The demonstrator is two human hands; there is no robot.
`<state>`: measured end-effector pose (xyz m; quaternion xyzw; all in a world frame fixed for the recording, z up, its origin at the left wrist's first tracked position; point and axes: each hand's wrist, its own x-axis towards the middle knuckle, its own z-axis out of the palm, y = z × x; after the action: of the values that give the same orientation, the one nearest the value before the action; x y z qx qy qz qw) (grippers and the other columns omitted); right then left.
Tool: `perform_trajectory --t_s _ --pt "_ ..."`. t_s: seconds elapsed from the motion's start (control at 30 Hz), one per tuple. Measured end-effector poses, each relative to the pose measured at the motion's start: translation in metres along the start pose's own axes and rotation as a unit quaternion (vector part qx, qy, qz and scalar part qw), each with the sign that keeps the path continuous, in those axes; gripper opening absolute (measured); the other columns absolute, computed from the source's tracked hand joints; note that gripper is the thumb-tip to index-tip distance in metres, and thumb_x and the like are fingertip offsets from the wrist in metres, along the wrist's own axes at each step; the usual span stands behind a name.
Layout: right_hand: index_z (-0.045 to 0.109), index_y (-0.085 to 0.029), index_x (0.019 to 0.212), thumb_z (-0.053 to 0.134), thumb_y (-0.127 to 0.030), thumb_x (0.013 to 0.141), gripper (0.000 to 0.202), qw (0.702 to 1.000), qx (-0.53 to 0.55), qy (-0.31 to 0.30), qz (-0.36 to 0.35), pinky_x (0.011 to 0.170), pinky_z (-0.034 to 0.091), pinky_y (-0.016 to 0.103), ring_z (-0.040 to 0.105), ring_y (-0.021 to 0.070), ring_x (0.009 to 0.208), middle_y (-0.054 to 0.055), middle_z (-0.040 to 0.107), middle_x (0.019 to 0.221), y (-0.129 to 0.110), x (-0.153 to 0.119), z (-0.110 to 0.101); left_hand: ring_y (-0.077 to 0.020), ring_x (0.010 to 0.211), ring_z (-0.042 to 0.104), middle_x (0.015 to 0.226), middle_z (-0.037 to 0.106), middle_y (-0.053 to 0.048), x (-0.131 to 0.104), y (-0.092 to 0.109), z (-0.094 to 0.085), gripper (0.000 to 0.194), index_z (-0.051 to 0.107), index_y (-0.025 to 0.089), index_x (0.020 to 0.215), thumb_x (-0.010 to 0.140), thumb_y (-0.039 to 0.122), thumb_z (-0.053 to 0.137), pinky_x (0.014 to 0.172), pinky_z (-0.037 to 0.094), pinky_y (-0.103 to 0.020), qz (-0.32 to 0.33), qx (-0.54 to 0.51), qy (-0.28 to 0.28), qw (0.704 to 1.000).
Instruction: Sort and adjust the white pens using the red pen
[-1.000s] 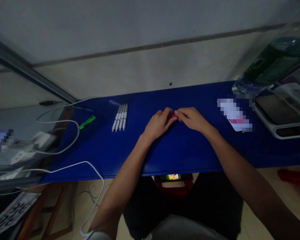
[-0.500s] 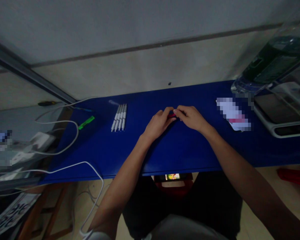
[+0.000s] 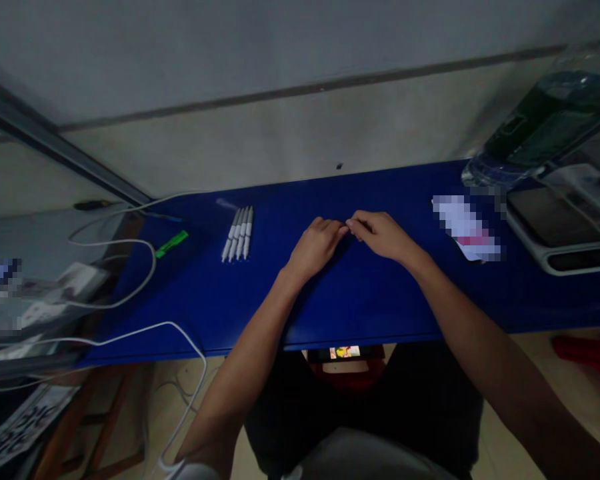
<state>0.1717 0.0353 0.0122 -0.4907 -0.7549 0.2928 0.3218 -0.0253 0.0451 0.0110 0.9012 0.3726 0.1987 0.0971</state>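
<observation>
My left hand (image 3: 320, 245) and my right hand (image 3: 377, 233) meet fingertip to fingertip above the middle of the blue tabletop (image 3: 365, 300). The left fingers are curled closed, and whatever they hold is hidden behind them. Thumb and fingers of the right hand are pinched together right beside the left fingertips; a small thing there is too covered to name. To the left of both hands, several white pens (image 3: 239, 233) lie side by side in a neat row. A bright green strip-like object (image 3: 172, 245) lies farther left.
A large bottle (image 3: 525, 133) leans at the back right, beside a scale-like device (image 3: 555, 220). A blurred-out white item (image 3: 465, 227) lies nearer the hands. A white cable (image 3: 155, 267) loops over the left edge. A lit phone screen (image 3: 345, 351) shows below the table's front edge.
A red piece was visible between my hands before; now the fingers cover it. My left fingers have curled further closed, while the right hand has hardly moved.
</observation>
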Motion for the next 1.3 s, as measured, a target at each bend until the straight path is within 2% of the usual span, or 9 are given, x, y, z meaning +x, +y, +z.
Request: perform_trajectory --t_s 0.13,0.23,0.37,0.47,0.6,0.7,0.9,1.13,1.3 --pt "0.047 -0.019 0.059 0.038 -0.054 0.1 0.054 1.0 -0.019 0.013 0.02 0.055 0.028 0.03 0.044 0.0119 0.051 -0.001 0.047 0.052 -0.004 0.0 -0.002 -0.0215 0.091 0.057 0.101 0.067 -0.008 -0.001 0.006 -0.001 0.031 0.054 0.017 0.117 0.103 0.043 0.044 0.079 0.047 -0.033 -0.013 -0.034 0.011 0.999" --pt "0.049 -0.019 0.055 0.038 -0.058 0.099 0.059 0.999 -0.001 0.007 0.04 0.055 0.03 0.03 0.045 0.0119 0.048 -0.001 0.047 0.049 -0.005 0.0 -0.003 -0.02 0.086 0.056 0.095 0.067 -0.006 -0.001 0.005 0.0 0.029 0.056 0.018 0.109 0.105 0.041 0.039 0.078 0.046 -0.032 -0.007 -0.031 0.003 0.999" --pt "0.064 -0.019 0.078 0.049 -0.055 0.095 0.043 0.998 0.051 0.011 0.025 0.058 0.037 0.029 0.055 0.0142 0.058 0.001 0.061 0.063 -0.001 -0.001 -0.001 -0.0188 0.081 0.054 0.087 0.067 -0.005 0.0 -0.003 0.002 0.038 0.059 0.017 0.093 0.107 0.037 0.03 0.081 0.045 -0.033 0.003 -0.027 0.005 1.0" --pt "0.063 -0.02 0.09 0.055 -0.049 0.094 0.031 0.997 0.079 0.021 0.007 0.062 0.04 0.028 0.059 0.0153 0.066 0.002 0.065 0.074 0.0 -0.001 0.001 -0.0196 0.083 0.055 0.087 0.068 -0.006 0.001 -0.006 0.001 0.041 0.06 0.017 0.09 0.107 0.037 0.028 0.081 0.045 -0.033 -0.01 -0.035 0.009 0.999" --pt "0.057 -0.02 0.08 0.049 -0.048 0.096 0.033 0.999 0.049 0.006 0.009 0.058 0.035 0.029 0.051 0.0136 0.06 0.001 0.059 0.067 -0.002 -0.001 -0.001 -0.0205 0.089 0.059 0.1 0.069 -0.008 -0.001 0.0 -0.003 0.038 0.061 0.016 0.111 0.107 0.039 0.031 0.086 0.047 -0.035 -0.005 -0.041 0.0 0.999" --pt "0.05 -0.02 0.069 0.044 -0.05 0.098 0.043 1.0 0.021 0.002 0.018 0.054 0.028 0.029 0.043 0.0121 0.054 -0.001 0.049 0.058 -0.003 -0.001 -0.002 -0.0214 0.097 0.062 0.113 0.067 -0.01 -0.002 0.006 -0.005 0.038 0.05 0.018 0.13 0.104 0.044 0.041 0.085 0.048 -0.034 -0.015 -0.068 0.015 0.997" --pt "0.045 -0.02 0.06 0.038 -0.057 0.098 0.054 0.999 0.027 0.007 0.028 0.053 0.026 0.03 0.039 0.0118 0.051 -0.001 0.043 0.053 0.0 0.001 0.0 -0.0195 0.087 0.059 0.095 0.066 -0.006 -0.001 0.006 -0.004 0.026 0.055 0.019 0.113 0.106 0.036 0.037 0.076 0.047 -0.03 -0.012 -0.056 -0.002 0.998" --pt "0.061 -0.02 0.089 0.048 -0.055 0.096 0.038 0.999 0.045 0.02 0.003 0.055 0.032 0.028 0.049 0.013 0.058 0.001 0.06 0.071 -0.001 -0.001 0.001 -0.0185 0.084 0.057 0.098 0.068 -0.005 -0.001 0.0 -0.004 0.025 0.057 0.019 0.115 0.106 0.028 0.036 0.077 0.045 -0.031 -0.009 -0.039 0.01 0.999" --pt "0.059 -0.021 0.089 0.046 -0.052 0.098 0.035 0.999 0.05 0.012 -0.008 0.058 0.035 0.028 0.052 0.0142 0.063 0.002 0.062 0.076 -0.004 -0.002 0.001 -0.0183 0.084 0.056 0.094 0.066 -0.005 -0.001 -0.001 -0.005 0.025 0.059 0.018 0.106 0.105 0.026 0.036 0.077 0.044 -0.03 0.001 -0.03 0.017 0.999"
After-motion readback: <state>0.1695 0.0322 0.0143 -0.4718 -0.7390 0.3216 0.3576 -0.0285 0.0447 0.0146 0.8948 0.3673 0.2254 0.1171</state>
